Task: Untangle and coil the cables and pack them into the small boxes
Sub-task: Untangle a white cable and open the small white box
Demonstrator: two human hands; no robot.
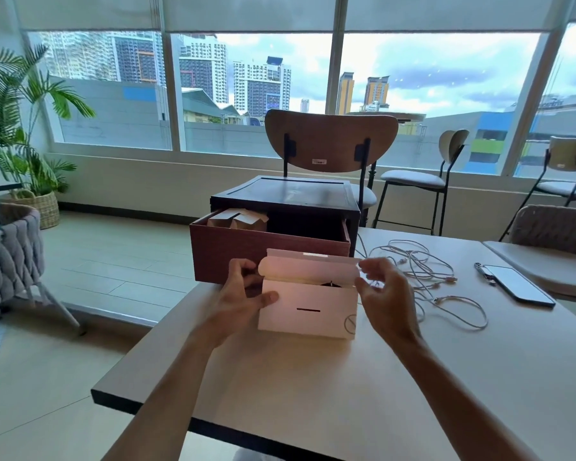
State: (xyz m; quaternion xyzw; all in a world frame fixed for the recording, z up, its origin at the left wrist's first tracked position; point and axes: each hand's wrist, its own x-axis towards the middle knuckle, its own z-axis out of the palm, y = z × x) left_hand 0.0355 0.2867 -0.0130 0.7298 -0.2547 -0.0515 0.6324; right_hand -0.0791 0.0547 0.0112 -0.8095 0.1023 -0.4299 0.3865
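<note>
A small white cardboard box point(308, 311) stands on the table in front of me, its lid flap bent forward over the opening. My left hand point(243, 294) grips the box's left side, thumb on the front face. My right hand point(381, 294) pinches the right end of the lid flap. Something dark shows inside through the gap under the flap. A tangle of white cables point(426, 274) lies loose on the table to the right of the box.
Behind the box stands a dark wooden drawer unit point(280, 234) with its drawer pulled out, holding brown cardboard boxes point(236, 219). A phone point(516, 284) lies at the right. Chairs point(330, 144) stand beyond the table point(313, 377).
</note>
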